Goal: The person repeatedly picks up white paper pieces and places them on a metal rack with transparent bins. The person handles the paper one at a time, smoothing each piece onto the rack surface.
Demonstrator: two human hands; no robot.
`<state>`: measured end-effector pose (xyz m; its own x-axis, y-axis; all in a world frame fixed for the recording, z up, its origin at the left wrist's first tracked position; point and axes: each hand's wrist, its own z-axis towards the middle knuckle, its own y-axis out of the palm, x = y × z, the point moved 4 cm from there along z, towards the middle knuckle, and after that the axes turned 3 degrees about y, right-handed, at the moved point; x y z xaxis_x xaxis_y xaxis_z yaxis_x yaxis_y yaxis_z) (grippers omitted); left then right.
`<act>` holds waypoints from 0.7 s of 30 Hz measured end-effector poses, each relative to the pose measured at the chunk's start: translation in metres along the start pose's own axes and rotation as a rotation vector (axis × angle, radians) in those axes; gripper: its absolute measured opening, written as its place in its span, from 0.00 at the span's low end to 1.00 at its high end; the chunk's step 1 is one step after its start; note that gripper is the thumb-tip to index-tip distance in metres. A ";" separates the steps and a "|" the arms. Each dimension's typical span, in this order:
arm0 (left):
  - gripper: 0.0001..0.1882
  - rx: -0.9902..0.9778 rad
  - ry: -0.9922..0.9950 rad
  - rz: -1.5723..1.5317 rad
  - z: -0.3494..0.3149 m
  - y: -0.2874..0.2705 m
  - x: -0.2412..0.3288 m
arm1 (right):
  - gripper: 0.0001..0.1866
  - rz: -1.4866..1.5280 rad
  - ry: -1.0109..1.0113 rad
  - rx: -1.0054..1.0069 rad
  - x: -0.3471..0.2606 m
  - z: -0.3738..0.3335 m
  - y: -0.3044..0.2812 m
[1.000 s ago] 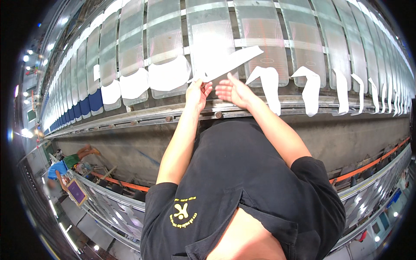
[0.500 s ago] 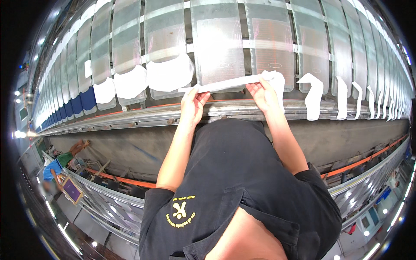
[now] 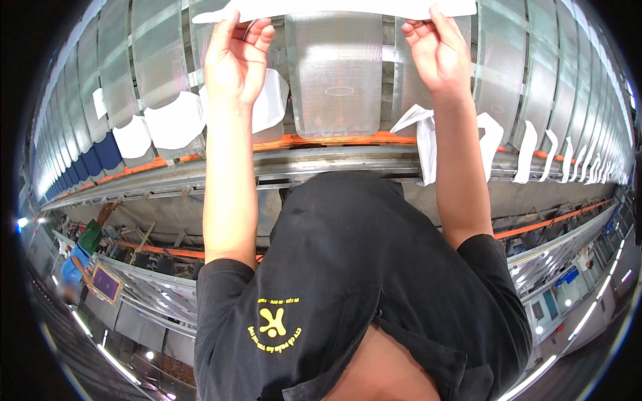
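Note:
Both my arms reach up from the lower middle. My left hand (image 3: 235, 57) and my right hand (image 3: 436, 50) each pinch an end of a white fabric piece (image 3: 334, 8) stretched flat across the top of the view. It is held over a tall silvery metal form (image 3: 338, 73) that stands on a long rail with an orange strip (image 3: 314, 142). The fabric's top runs out of the picture.
A long row of the same metal forms (image 3: 157, 53) curves left and right. Forms at the left wear white covers (image 3: 174, 123) and blue ones (image 3: 100, 152); white pieces (image 3: 422, 137) hang at the right. Below lie grey machine rails (image 3: 147, 294) and lamps.
Both hands have lifted the white fabric piece from near the rail up to the top of the form, stretching it wide between them.

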<state>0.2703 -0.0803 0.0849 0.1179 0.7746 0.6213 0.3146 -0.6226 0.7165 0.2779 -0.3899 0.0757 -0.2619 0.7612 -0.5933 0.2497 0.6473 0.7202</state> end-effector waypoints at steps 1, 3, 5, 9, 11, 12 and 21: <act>0.09 0.025 0.006 0.002 0.010 -0.008 -0.003 | 0.26 -0.077 0.034 0.050 0.010 0.012 -0.008; 0.09 0.172 -0.076 0.140 0.035 -0.055 -0.030 | 0.09 -0.233 0.109 0.145 0.041 0.033 -0.033; 0.10 0.342 -0.216 0.214 0.037 -0.093 -0.061 | 0.10 -0.251 0.239 0.374 0.075 0.032 -0.076; 0.08 0.375 -0.243 0.178 0.012 -0.107 -0.082 | 0.13 -0.268 0.255 0.408 0.075 0.009 -0.092; 0.07 0.372 -0.178 0.136 0.008 -0.109 -0.078 | 0.14 -0.266 0.220 0.368 0.072 0.006 -0.090; 0.08 0.386 -0.158 0.151 0.005 -0.112 -0.080 | 0.14 -0.270 0.199 0.363 0.071 0.004 -0.092; 0.41 0.367 0.020 0.371 -0.018 -0.082 -0.065 | 0.30 -0.368 -0.012 0.411 0.061 -0.010 -0.077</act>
<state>0.2195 -0.0822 -0.0085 0.2676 0.5048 0.8207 0.5647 -0.7723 0.2910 0.2336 -0.3938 -0.0131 -0.3904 0.4806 -0.7852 0.4878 0.8313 0.2663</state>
